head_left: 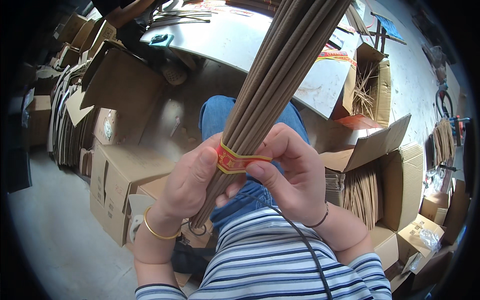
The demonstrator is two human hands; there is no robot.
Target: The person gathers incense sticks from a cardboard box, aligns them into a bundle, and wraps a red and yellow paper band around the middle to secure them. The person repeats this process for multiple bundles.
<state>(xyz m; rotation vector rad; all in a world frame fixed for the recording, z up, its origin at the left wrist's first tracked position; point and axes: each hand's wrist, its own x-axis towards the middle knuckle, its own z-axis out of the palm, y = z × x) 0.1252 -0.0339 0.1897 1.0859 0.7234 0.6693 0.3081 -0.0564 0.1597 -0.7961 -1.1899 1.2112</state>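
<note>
A thick bundle of long brown incense sticks (272,75) slants up and to the right in front of me. Near its lower end a red and yellow paper band (240,161) lies across the sticks. My left hand (192,175) is closed round the bundle, its thumb against the band's left end. With thumb and bent fingers, my right hand (290,167) pinches the right end of the same band. The back of the bundle and the fingers behind it are partly hidden.
Beyond the bundle stands a white table (225,37) with loose sticks and red paper strips (337,56). An open carton (370,95) holds loose sticks; another box (362,195) at right is packed with them. Cartons (132,175) stand at left. Another person's arm (127,12) shows at top left.
</note>
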